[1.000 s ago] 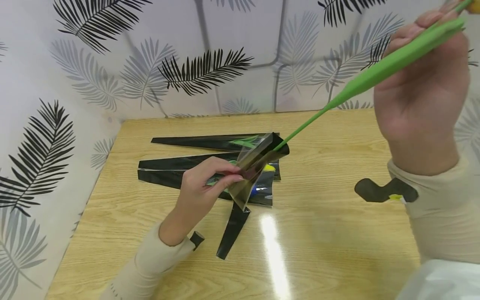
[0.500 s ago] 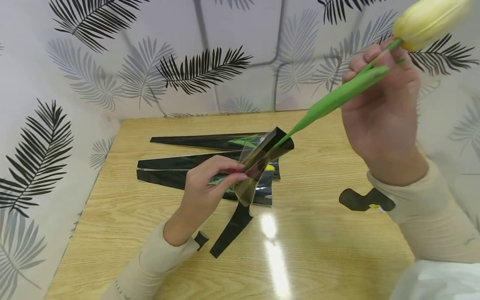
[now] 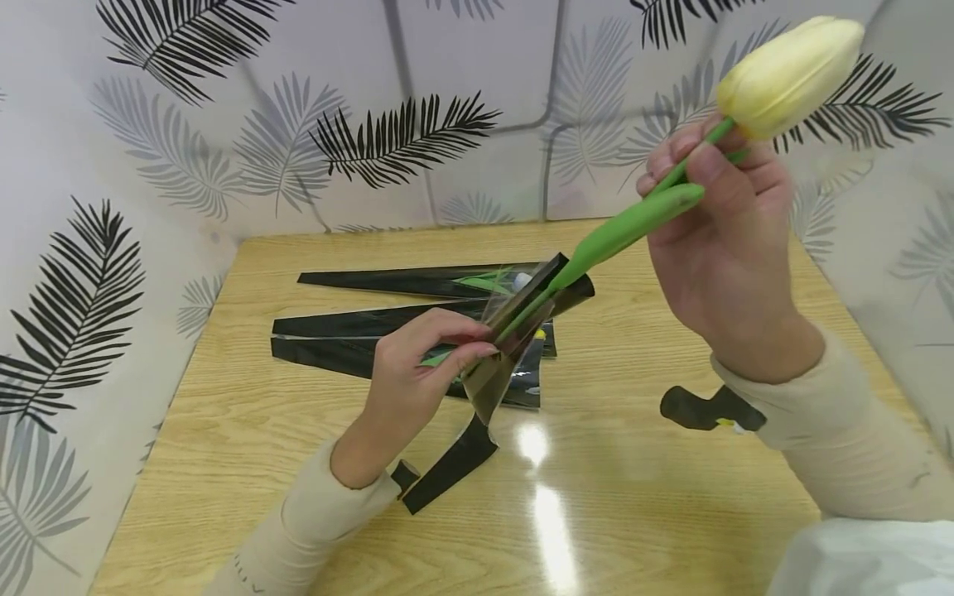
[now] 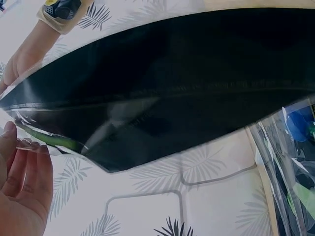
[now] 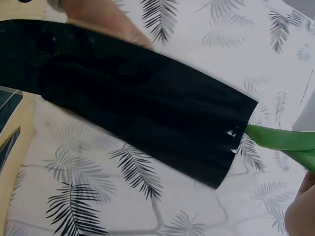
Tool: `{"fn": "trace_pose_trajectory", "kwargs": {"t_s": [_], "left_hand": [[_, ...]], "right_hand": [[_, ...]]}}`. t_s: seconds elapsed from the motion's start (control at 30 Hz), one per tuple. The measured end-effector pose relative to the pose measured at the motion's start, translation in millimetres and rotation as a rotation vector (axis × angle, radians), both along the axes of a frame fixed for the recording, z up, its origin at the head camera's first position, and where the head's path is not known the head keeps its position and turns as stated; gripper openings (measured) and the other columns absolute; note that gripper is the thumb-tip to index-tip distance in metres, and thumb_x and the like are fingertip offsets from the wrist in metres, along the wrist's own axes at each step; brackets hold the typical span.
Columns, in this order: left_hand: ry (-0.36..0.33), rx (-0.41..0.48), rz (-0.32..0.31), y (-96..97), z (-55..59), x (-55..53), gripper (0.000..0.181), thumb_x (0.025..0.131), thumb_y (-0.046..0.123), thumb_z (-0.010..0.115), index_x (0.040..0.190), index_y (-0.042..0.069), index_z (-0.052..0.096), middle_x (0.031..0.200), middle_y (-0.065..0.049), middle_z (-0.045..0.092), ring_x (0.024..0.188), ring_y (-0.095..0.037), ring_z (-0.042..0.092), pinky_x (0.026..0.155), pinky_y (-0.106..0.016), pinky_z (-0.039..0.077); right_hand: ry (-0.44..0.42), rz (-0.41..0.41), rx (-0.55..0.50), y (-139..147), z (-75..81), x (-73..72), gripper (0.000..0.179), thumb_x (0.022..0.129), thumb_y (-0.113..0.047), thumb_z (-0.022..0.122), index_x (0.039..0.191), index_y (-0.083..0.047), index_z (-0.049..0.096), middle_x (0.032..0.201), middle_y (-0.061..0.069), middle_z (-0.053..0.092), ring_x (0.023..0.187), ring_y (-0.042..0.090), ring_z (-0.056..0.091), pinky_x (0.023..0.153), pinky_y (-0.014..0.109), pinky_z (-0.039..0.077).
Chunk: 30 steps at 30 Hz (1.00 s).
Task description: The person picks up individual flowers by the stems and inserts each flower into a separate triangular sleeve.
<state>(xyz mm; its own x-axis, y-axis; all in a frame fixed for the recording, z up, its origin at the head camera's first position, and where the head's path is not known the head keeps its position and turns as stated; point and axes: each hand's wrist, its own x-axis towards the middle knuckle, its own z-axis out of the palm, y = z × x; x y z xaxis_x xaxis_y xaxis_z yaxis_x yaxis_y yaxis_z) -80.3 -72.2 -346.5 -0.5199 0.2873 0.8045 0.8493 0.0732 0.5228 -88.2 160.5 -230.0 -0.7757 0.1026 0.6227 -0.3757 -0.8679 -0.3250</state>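
Note:
My right hand (image 3: 726, 240) pinches the green stem of an artificial tulip just below its pale yellow bloom (image 3: 793, 79). The stem slants down to the left, its long leaf (image 3: 619, 236) entering the mouth of a black and clear flower sleeve (image 3: 532, 302). My left hand (image 3: 417, 377) pinches that sleeve between thumb and fingers and holds it above the table. Its narrow tail (image 3: 450, 468) hangs bent toward the front. In the right wrist view the black sleeve (image 5: 147, 108) shows with the green leaf (image 5: 280, 137) going into its open end.
Several wrapped flowers in black sleeves (image 3: 350, 281) lie on the wooden table (image 3: 619, 463) behind the left hand, their narrow ends to the left. A wall covering with leaf prints (image 3: 477, 66) rises behind and beside the table.
My right hand has moved down and left, sliding the tulip's stem and leaf deeper into the sleeve. The bloom has come into view. The left hand has shifted slightly right.

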Motion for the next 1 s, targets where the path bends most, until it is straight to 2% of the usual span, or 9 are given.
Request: {"fn": "trace_pose_trajectory", "kwargs": {"t_s": [0.13,0.27,0.43,0.6,0.63,0.73,0.87,0.97,1.0], "left_hand": [[0.026,0.002,-0.007,0.7,3.8,-1.7,0.016,0.077,0.000,0.073,0.092,0.001,0.068,0.090,-0.006,0.067,0.083,-0.016,0.063,0.070,-0.027,0.052],[0.070,0.003,-0.025,2.7,10.7,-4.2,0.013,0.081,0.006,0.070,0.092,0.000,0.068,0.090,-0.007,0.067,0.083,-0.016,0.064,0.071,-0.028,0.052],[0.090,0.005,-0.040,5.6,18.5,-4.7,0.012,0.082,0.007,0.070,0.092,0.000,0.068,0.088,-0.007,0.067,0.082,-0.015,0.064,0.071,-0.028,0.052],[0.056,0.012,-0.050,8.8,22.5,-4.8,0.014,0.079,-0.003,0.070,0.092,-0.001,0.068,0.088,-0.006,0.067,0.078,-0.013,0.063,0.061,-0.024,0.047],[0.043,0.018,-0.056,9.5,22.8,-4.9,0.015,0.078,-0.005,0.070,0.092,-0.001,0.068,0.088,-0.007,0.067,0.076,-0.013,0.063,0.057,-0.023,0.045],[-0.003,0.039,-0.074,11.0,23.6,-4.8,0.020,0.075,-0.011,0.069,0.092,-0.001,0.067,0.088,-0.007,0.067,0.072,-0.013,0.063,0.051,-0.022,0.038],[-0.062,0.068,-0.104,11.7,24.0,-4.7,0.021,0.075,-0.014,0.068,0.093,-0.002,0.066,0.088,-0.008,0.067,0.070,-0.015,0.064,0.048,-0.023,0.036],[-0.088,0.079,-0.118,11.9,24.2,-4.3,0.020,0.077,-0.013,0.067,0.094,-0.003,0.065,0.088,-0.009,0.067,0.069,-0.017,0.064,0.047,-0.023,0.036],[-0.095,0.082,-0.122,12.1,24.4,-4.2,0.019,0.077,-0.012,0.067,0.094,-0.003,0.065,0.088,-0.009,0.067,0.069,-0.017,0.063,0.047,-0.023,0.036]], "right_hand": [[-0.033,0.004,-0.044,1.6,6.3,1.5,0.008,0.084,0.017,0.054,0.089,0.015,0.048,0.080,0.022,0.052,0.070,0.030,0.054,0.066,0.033,0.052],[-0.050,-0.003,-0.014,2.3,9.7,0.3,0.006,0.086,0.016,0.052,0.092,0.016,0.049,0.081,0.023,0.053,0.071,0.030,0.056,0.067,0.032,0.053],[-0.119,0.002,0.006,3.7,11.5,-2.1,0.004,0.089,0.015,0.048,0.093,0.013,0.048,0.081,0.021,0.056,0.070,0.028,0.058,0.064,0.029,0.053],[-0.192,-0.012,0.067,2.2,6.4,-3.3,0.005,0.089,0.013,0.050,0.093,0.010,0.052,0.081,0.017,0.058,0.072,0.026,0.058,0.065,0.028,0.051],[-0.194,-0.028,0.106,1.4,4.3,-3.4,0.006,0.089,0.013,0.051,0.093,0.009,0.053,0.081,0.016,0.058,0.072,0.024,0.058,0.065,0.027,0.051],[-0.194,0.004,0.132,-0.1,-1.4,-3.4,0.007,0.088,0.014,0.052,0.094,0.010,0.053,0.080,0.017,0.058,0.072,0.025,0.058,0.066,0.029,0.051],[-0.180,0.006,0.154,-3.8,-6.2,-2.4,0.008,0.085,0.015,0.056,0.090,0.010,0.053,0.079,0.017,0.057,0.070,0.024,0.058,0.068,0.030,0.051],[-0.169,-0.049,0.204,-7.2,-7.9,-1.7,0.012,0.081,0.013,0.063,0.086,0.008,0.054,0.079,0.015,0.057,0.069,0.023,0.058,0.068,0.028,0.051],[-0.169,-0.043,0.210,-7.2,-8.4,-1.5,0.013,0.079,0.013,0.065,0.085,0.008,0.054,0.079,0.015,0.057,0.069,0.023,0.057,0.068,0.029,0.051]]}}
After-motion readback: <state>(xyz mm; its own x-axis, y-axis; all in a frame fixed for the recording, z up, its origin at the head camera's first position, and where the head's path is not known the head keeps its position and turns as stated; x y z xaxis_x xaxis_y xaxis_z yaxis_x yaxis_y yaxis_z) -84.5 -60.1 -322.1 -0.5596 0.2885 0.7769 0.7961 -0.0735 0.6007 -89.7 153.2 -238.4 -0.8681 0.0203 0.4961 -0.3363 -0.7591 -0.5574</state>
